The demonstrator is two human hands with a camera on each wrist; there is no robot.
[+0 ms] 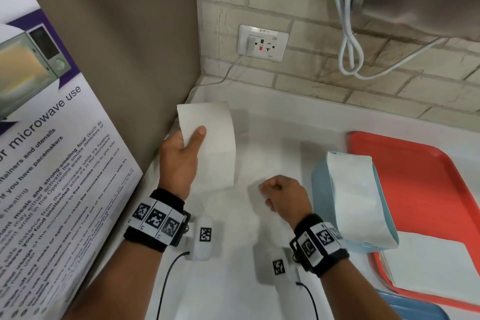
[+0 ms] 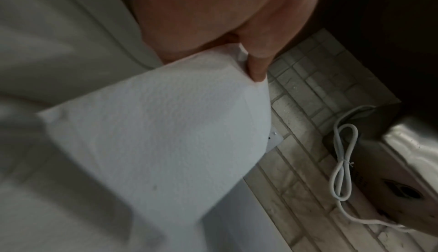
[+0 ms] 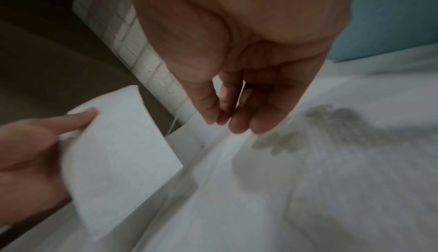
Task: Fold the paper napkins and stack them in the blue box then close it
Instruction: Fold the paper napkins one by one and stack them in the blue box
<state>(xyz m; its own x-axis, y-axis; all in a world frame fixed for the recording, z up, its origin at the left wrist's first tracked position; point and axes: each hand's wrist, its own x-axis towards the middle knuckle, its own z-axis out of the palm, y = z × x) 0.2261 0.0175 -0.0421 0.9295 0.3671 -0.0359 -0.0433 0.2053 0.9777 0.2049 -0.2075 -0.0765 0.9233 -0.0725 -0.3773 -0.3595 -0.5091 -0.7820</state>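
1. White desk (image 1: 298, 132) holds a red tray (image 1: 428, 189) on the right.
2. Blue box (image 1: 322, 184) beside the tray, a folded napkin (image 1: 355, 195) draped across it.
3. Left hand (image 1: 179, 156) pinches a curved paper napkin (image 1: 215, 143) above the desk.
4. Right hand (image 1: 285, 192) hovers loosely curled, holding nothing.

White napkin (image 1: 210, 143) curled, lifted; another, seemingly folded, across blue box (image 1: 322, 189).

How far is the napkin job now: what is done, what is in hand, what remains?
Done: one folded napkin lies across the open blue box. In hand: the left hand pinches a curled napkin above the counter; the right hand holds nothing. Left: fold this one and the napkins on the red tray, then close the box.
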